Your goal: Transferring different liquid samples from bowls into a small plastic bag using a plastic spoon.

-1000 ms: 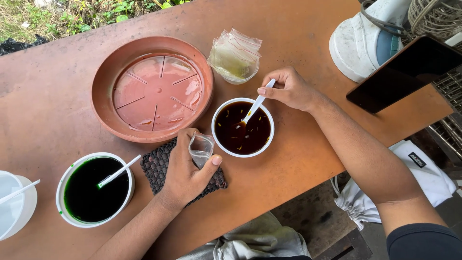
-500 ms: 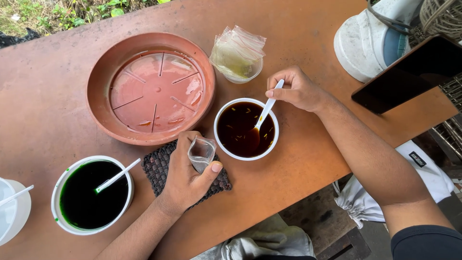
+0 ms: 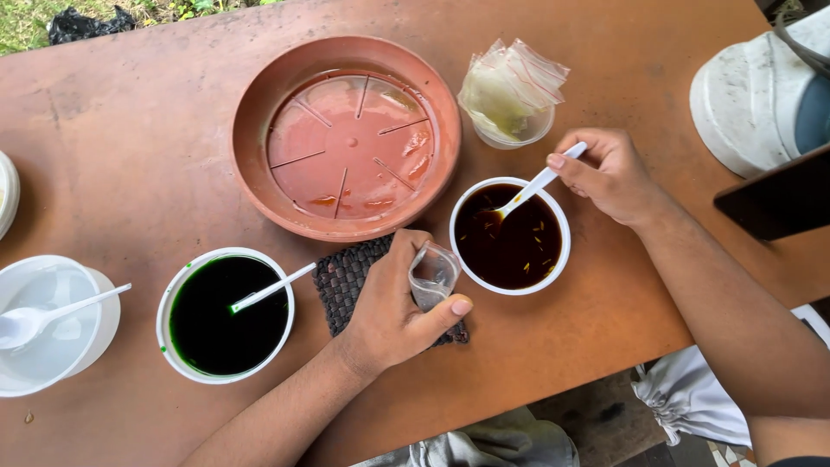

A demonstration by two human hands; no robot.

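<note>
Since half a second ago: right hand (image 3: pixel 609 177) has tilted the white spoon (image 3: pixel 529 190) lower, its bowl now dipped at the left side of the dark liquid; left hand (image 3: pixel 393 307) unchanged.

Surface: brown tabletop (image 3: pixel 130 156), outdoors; grass strip and a black bag (image 3: pixel 82 22) along the far left edge.

Containers, left to right:
- Clear plastic cup (image 3: pixel 47 324), well left of the left hand, holding a white spoon; contents cannot be told.
- White bowl of dark green liquid (image 3: pixel 226 316), just left of the left hand, with a white spoon leaning in it.
- Dark woven mat (image 3: pixel 346 277), under the left hand.
- Terracotta saucer (image 3: pixel 346 138), beyond the left hand, wet inside.
- Small clear plastic bag (image 3: pixel 432 275), pinched between left thumb and fingers, touching the rim of the next bowl.
- White bowl of dark brown liquid (image 3: pixel 510 235), between the two hands.
- Cup stuffed with clear bags (image 3: pixel 512 95), beyond the right hand.

Grip: left closed around the bag; right narrow, fingertips pinching the spoon handle.
</note>
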